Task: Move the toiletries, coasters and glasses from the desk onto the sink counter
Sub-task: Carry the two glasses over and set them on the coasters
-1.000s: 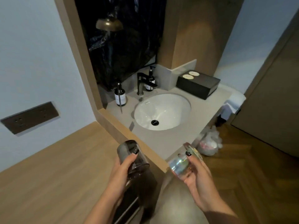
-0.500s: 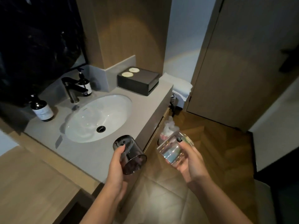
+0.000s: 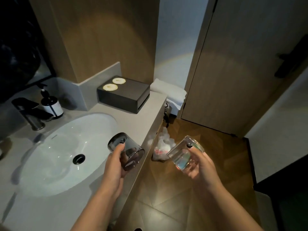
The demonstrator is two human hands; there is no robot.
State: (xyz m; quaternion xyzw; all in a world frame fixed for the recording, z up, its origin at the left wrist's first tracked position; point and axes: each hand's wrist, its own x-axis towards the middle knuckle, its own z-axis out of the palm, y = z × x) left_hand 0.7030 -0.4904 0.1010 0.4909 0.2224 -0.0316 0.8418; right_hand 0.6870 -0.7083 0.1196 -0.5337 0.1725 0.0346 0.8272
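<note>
Smoky glass (image 3: 126, 150), iridescent glass (image 3: 184, 155), both tilted

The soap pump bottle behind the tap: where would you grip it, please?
Wrap a hand round the soap pump bottle's round labelled body, coming from its right: the tap crowds its left, and the pump head is narrow. Both hands currently hold glasses.

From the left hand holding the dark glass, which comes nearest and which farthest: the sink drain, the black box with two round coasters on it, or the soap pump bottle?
Measured from the left hand in the head view:
1. Sink drain, just left of the hand, in the basin.
2. Black box, beyond the hand at the counter's back right.
3. Soap pump bottle, far back left, behind the tap.
</note>
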